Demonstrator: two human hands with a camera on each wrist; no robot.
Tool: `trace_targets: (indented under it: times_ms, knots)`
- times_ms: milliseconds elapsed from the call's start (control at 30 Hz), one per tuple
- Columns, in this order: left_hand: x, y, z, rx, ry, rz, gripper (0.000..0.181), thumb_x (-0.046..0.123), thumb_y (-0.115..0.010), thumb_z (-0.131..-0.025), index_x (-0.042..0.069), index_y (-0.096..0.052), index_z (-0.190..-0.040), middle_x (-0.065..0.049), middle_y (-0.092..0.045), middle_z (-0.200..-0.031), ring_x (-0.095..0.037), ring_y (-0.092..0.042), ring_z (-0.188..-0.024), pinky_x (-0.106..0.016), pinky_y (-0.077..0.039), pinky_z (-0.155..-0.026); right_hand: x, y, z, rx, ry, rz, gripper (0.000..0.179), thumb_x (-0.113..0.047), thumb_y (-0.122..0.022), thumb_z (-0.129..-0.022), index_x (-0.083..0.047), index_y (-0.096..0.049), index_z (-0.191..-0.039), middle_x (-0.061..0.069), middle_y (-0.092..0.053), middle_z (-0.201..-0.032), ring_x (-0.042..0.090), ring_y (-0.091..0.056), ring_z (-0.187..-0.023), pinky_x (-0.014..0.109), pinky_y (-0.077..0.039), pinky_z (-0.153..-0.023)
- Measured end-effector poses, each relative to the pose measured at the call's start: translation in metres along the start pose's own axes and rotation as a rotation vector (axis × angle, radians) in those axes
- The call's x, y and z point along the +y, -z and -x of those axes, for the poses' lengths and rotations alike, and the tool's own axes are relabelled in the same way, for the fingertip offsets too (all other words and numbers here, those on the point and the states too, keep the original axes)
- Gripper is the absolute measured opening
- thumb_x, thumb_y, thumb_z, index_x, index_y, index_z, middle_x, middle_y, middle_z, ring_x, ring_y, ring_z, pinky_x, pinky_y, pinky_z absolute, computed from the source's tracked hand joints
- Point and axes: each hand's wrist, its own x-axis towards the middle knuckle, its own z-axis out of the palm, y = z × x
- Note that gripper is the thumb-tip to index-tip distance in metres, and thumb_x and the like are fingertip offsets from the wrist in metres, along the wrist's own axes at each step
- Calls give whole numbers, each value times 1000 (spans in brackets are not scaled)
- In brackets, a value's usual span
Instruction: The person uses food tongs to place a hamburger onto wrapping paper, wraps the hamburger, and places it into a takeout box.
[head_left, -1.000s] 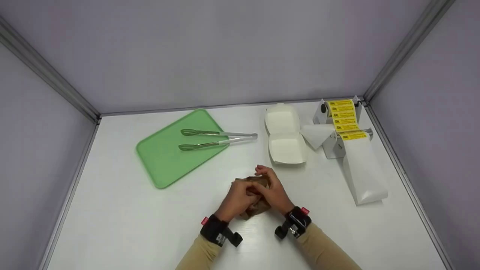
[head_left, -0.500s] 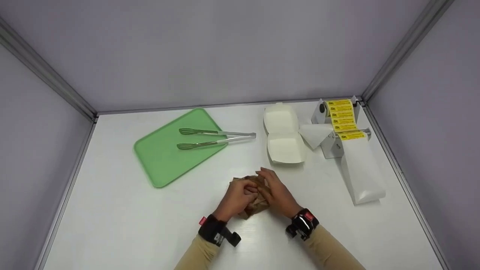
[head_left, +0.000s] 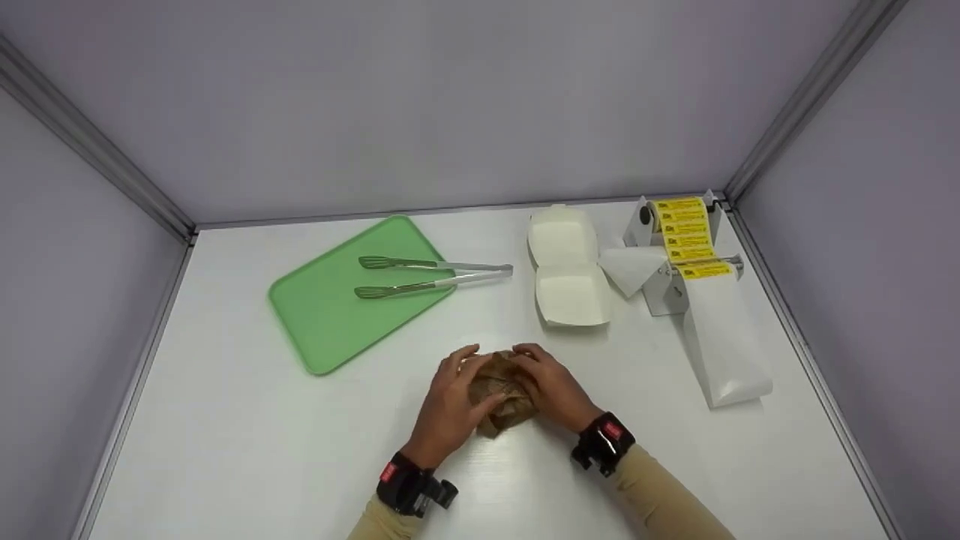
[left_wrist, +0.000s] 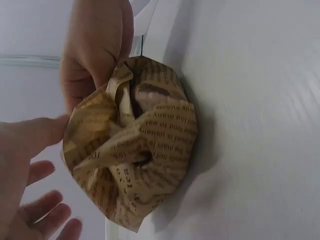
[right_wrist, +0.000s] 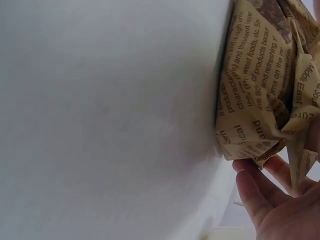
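A rounded bundle in brown printed wrapping paper (head_left: 501,390) rests on the white table between both hands. Its paper is creased and folded over the top, with loose corners showing in the left wrist view. What it wraps is hidden. Along its left side my left hand (head_left: 448,409) has spread fingers, and the thumb touches the paper's edge in the left wrist view. From the right, my right hand (head_left: 559,391) holds the bundle, fingers (right_wrist: 255,192) against its side and the thumb over the paper.
Steel tongs (head_left: 471,278) lie across a green tray (head_left: 322,322) at left. Beyond the hands stands an opened white clamshell box (head_left: 574,296). At right is a label dispenser (head_left: 666,294) with yellow labels (head_left: 686,229) and a hanging white backing strip (head_left: 724,345).
My left hand has let go of the folded paper at the top, moved left and spread its fingers along the bundle's side. My right hand has drawn slightly back around the right side.
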Motion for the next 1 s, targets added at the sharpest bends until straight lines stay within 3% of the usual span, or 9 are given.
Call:
trace_targets:
  times_ms: [167,367,667,833,1000]
  knots:
    - [-10,1,3,-90,-60,77,54,33,-64,-99,12,-52,-147,-3,-56,-147,-24,-50,-139,-41,-44,-115,5,-1,0,2,-15,-74,34,4,-64,-95,-6,-63,-128,15,-59,-131,28,-62,-124,41,-54,-103]
    - [-12,-9,1,-61,-133,92,30,26,-64,-99,10,-73,-121,-5,-68,-131,-26,-57,-131,-47,-41,-117,8,-5,0,-1,-49,-126,37,12,-62,-92,-4,-63,-125,17,-57,-132,28,-61,-124,40,-54,-102]
    - [-4,-22,-7,-17,27,5,19,30,-67,-98,14,-79,-101,0,-74,-113,-22,-63,-122,-41,-47,-112,11,-2,3,-37,-72,-182,33,6,-62,-95,-6,-62,-125,17,-56,-140,29,-59,-128,44,-52,-105]
    - [0,-25,-11,5,35,-40,12,21,-76,-91,14,-74,-101,-1,-72,-115,-21,-64,-118,-38,-48,-111,13,6,13,-114,-21,-127,38,-7,-59,-100,-16,-63,-137,17,-47,-154,32,-49,-142,49,-48,-110]
    - [-1,-27,-10,31,5,-91,25,20,-78,-90,16,-73,-114,-2,-70,-121,-22,-65,-118,-40,-53,-101,13,14,21,-129,125,94,44,-29,-56,-105,-18,-55,-147,14,-45,-158,31,-51,-140,46,-50,-108]
